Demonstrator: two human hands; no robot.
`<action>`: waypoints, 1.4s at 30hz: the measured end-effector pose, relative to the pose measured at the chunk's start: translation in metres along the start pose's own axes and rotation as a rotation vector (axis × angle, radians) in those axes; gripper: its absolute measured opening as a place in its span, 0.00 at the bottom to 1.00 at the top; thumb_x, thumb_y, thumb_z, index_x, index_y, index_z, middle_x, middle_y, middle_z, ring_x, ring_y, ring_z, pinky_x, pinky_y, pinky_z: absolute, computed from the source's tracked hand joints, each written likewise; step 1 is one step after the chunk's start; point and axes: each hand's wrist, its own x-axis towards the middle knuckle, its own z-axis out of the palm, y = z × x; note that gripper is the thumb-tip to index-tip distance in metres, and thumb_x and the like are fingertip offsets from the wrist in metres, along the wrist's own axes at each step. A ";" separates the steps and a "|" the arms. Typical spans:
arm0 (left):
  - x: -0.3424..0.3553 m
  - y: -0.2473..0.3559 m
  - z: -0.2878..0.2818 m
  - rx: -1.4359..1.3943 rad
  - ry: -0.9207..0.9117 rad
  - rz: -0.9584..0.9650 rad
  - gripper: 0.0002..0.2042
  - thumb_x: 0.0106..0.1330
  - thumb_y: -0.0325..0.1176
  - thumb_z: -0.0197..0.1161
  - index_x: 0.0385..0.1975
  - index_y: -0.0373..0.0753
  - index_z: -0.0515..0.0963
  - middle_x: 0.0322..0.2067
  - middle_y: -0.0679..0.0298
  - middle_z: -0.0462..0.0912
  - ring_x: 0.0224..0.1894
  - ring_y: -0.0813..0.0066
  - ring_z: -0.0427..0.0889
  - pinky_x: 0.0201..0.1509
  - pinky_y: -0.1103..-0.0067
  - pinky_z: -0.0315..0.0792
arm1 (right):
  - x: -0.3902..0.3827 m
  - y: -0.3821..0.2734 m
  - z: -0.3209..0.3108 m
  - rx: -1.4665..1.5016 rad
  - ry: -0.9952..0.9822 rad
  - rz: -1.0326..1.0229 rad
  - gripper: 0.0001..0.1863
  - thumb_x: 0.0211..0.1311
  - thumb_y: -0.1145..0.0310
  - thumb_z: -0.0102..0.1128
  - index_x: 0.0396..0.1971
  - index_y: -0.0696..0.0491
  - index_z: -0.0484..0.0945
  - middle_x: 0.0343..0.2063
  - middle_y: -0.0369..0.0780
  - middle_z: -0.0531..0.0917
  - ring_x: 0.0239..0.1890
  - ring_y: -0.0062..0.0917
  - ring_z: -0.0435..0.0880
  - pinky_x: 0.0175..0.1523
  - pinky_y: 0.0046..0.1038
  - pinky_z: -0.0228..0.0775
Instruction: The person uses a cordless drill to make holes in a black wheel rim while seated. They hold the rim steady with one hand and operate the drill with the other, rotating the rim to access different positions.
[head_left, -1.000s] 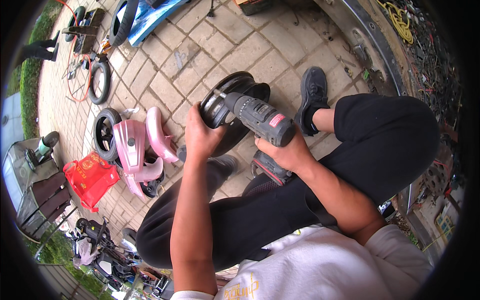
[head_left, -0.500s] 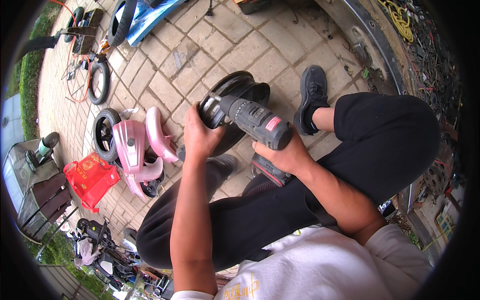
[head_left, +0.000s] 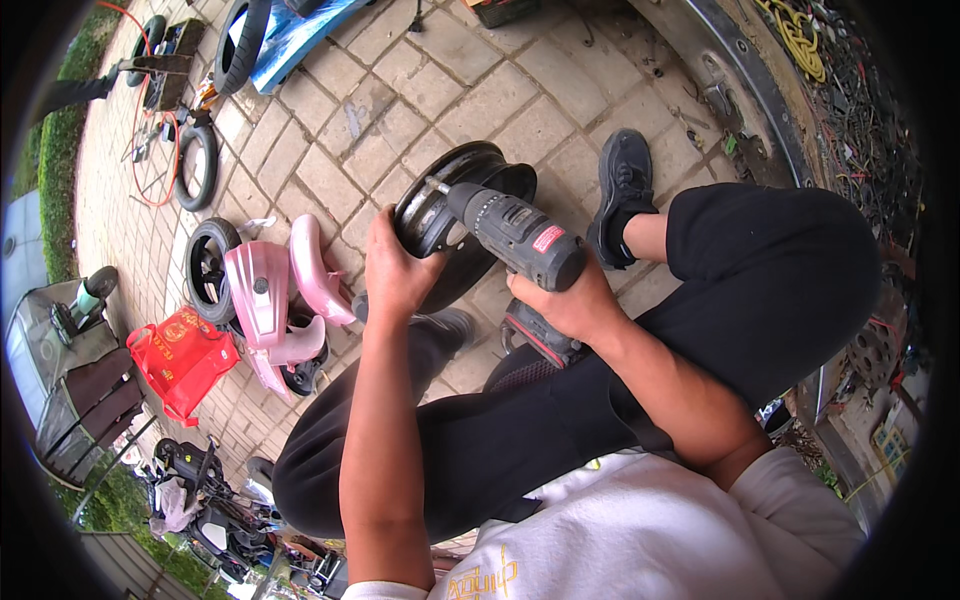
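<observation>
My left hand (head_left: 398,268) is closed round the near left edge of a black wheel rim (head_left: 513,182), holding it tilted between my legs. Grey and black, a cordless drill (head_left: 518,236) lies in the grip of my right hand (head_left: 578,302), its handle partly covered by my fingers. The drill's short metal bit points left into the open face of the rim. Whether its tip touches the metal I cannot tell. The battery at the drill's base sits close to my thigh.
Pink scooter body panels (head_left: 262,285), a small tyre (head_left: 208,268) and a red bag (head_left: 184,362) lie on the paving at left. Beyond them are another tyre (head_left: 198,168) and an orange hose (head_left: 150,190). A metal edge (head_left: 745,60) borders scrap at right.
The drill has shifted slightly, and more of its bit and the rim's inner face shows. The rim has turned a little in my left hand. Both hands keep their holds.
</observation>
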 end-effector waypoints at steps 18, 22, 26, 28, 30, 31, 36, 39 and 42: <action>0.000 0.003 -0.003 0.029 0.009 -0.005 0.38 0.45 0.33 0.72 0.59 0.26 0.67 0.53 0.39 0.75 0.56 0.43 0.76 0.62 0.64 0.71 | 0.000 0.001 0.002 -0.031 -0.009 -0.007 0.11 0.51 0.72 0.64 0.35 0.59 0.78 0.30 0.42 0.85 0.34 0.28 0.84 0.43 0.32 0.76; -0.001 0.005 -0.004 0.007 -0.004 -0.036 0.38 0.44 0.32 0.72 0.59 0.26 0.67 0.54 0.39 0.75 0.57 0.43 0.76 0.63 0.64 0.70 | 0.002 0.003 0.001 0.037 -0.035 0.041 0.12 0.51 0.71 0.65 0.36 0.59 0.78 0.30 0.43 0.85 0.34 0.28 0.84 0.43 0.32 0.76; 0.000 0.005 -0.004 0.009 -0.002 -0.039 0.38 0.44 0.31 0.71 0.60 0.26 0.66 0.52 0.39 0.76 0.56 0.45 0.77 0.63 0.65 0.69 | 0.004 0.005 0.001 0.030 -0.011 0.022 0.11 0.51 0.72 0.64 0.34 0.59 0.78 0.29 0.43 0.85 0.33 0.28 0.84 0.42 0.32 0.76; -0.001 0.005 -0.004 0.009 0.000 -0.038 0.38 0.44 0.31 0.70 0.60 0.25 0.66 0.52 0.39 0.77 0.56 0.46 0.78 0.64 0.66 0.69 | 0.004 0.005 0.001 0.013 -0.003 0.003 0.10 0.51 0.72 0.64 0.33 0.59 0.78 0.28 0.42 0.84 0.31 0.27 0.83 0.41 0.32 0.75; -0.001 0.006 -0.004 0.009 0.006 -0.037 0.39 0.44 0.31 0.70 0.60 0.25 0.66 0.52 0.39 0.77 0.56 0.46 0.78 0.64 0.66 0.69 | 0.004 0.005 0.001 0.050 0.011 0.036 0.09 0.51 0.72 0.64 0.32 0.59 0.77 0.26 0.42 0.84 0.30 0.26 0.82 0.40 0.31 0.75; -0.002 0.006 -0.004 0.007 0.002 -0.038 0.39 0.44 0.31 0.70 0.60 0.25 0.66 0.52 0.39 0.77 0.56 0.46 0.78 0.64 0.66 0.69 | 0.004 0.005 0.001 0.066 0.013 0.050 0.09 0.51 0.72 0.63 0.31 0.59 0.77 0.26 0.41 0.83 0.29 0.25 0.82 0.39 0.31 0.75; -0.002 0.006 -0.004 0.007 0.007 -0.033 0.38 0.44 0.30 0.69 0.60 0.25 0.66 0.51 0.38 0.76 0.56 0.45 0.77 0.64 0.65 0.69 | 0.005 0.007 0.001 0.075 0.026 0.037 0.09 0.51 0.72 0.63 0.31 0.59 0.77 0.25 0.41 0.83 0.29 0.25 0.80 0.39 0.31 0.74; -0.001 0.006 -0.004 0.008 0.018 -0.020 0.38 0.43 0.30 0.69 0.59 0.25 0.66 0.51 0.38 0.76 0.56 0.44 0.77 0.64 0.65 0.69 | 0.007 0.007 0.001 0.107 0.049 0.060 0.10 0.51 0.71 0.64 0.31 0.59 0.77 0.25 0.41 0.82 0.29 0.25 0.80 0.39 0.31 0.74; -0.001 0.006 -0.004 0.002 0.014 -0.015 0.38 0.43 0.31 0.69 0.59 0.25 0.66 0.51 0.38 0.76 0.56 0.43 0.77 0.64 0.65 0.69 | 0.007 0.007 0.000 0.109 0.029 0.091 0.10 0.51 0.71 0.64 0.32 0.60 0.77 0.26 0.41 0.83 0.30 0.26 0.82 0.40 0.32 0.75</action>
